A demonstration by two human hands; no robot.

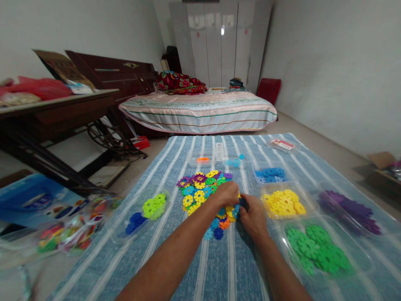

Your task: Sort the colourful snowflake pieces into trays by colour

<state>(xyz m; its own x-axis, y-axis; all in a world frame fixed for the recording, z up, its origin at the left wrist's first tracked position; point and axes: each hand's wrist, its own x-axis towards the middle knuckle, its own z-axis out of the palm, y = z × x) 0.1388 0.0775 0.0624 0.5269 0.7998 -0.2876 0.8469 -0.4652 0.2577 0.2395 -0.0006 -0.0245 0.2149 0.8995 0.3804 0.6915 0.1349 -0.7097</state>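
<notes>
— What does the head view show of the hands?
— Both meet at the middle of the striped cloth [225, 271], over a pile [200, 190] of mixed plastic discs. The left hand [227, 193] lies knuckles up on the pile's right side, fingers curled down into it. Whether they grip a piece cannot be told.
— And the other one?
— The right hand [254, 217] sits just beside the left. Its fingertips pinch a blue disc [242, 203] at the pile's near right rim.
— What lies around them?
— Clear trays. Toward the cloth's right edge, the yellow discs [283, 202] are just beside the right hand, with the blue tray [270, 173] behind them. The green discs [319, 251] lie at the near right and the purple discs [351, 211] farther right. Toward the left edge, one tray holds lime discs [154, 205] and navy discs [134, 221]. Near the far edge, small trays hold an orange piece [203, 159] and light-blue pieces [234, 161].
— Off the cloth?
— A bag [62, 236] of mixed discs lies on the floor at the left. A dark table [56, 113] stands behind it, and a bed [200, 110] lies beyond the far edge.
</notes>
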